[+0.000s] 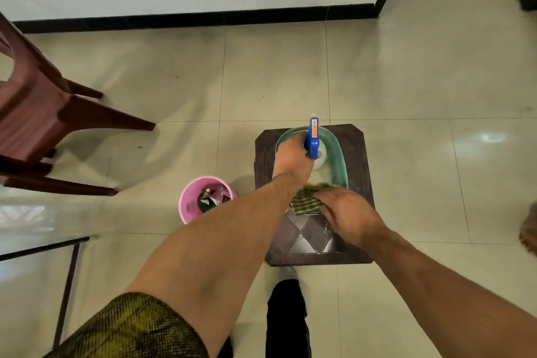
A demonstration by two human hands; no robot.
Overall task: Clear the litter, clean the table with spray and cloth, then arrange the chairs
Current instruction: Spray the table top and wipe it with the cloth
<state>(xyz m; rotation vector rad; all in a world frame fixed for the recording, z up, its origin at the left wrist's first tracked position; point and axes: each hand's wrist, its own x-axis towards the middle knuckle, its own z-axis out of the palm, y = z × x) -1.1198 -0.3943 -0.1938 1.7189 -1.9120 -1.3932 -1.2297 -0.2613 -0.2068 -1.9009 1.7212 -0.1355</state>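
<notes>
On the dark stool (357,200) at mid-floor sits a green basket (338,160), its far rim close to the stool's far edge and its near rim about halfway along the top. The left hand (293,164) reaches into the basket, its grip clenched round the neck of the spray bottle (313,139), whose blue head stands upright above the basket's rim. The right hand (348,212) lies over the basket's near rim with its grip on the green checked cloth (305,202); the fingers are bent over the cloth, which hangs partly across the rim onto the stool top.

Just beside the stool's left edge stands the pink bin (191,203), holding crumpled litter (213,197). Bare tiled floor (421,73) lies open beyond and to the right of the stool, up to the black skirting (203,19). At the left, the brown chair (35,113) stands well apart from the stool, its legs reaching toward the middle. The glass desk (26,229) shows its corner at the lower left, near the bin but apart from it.
</notes>
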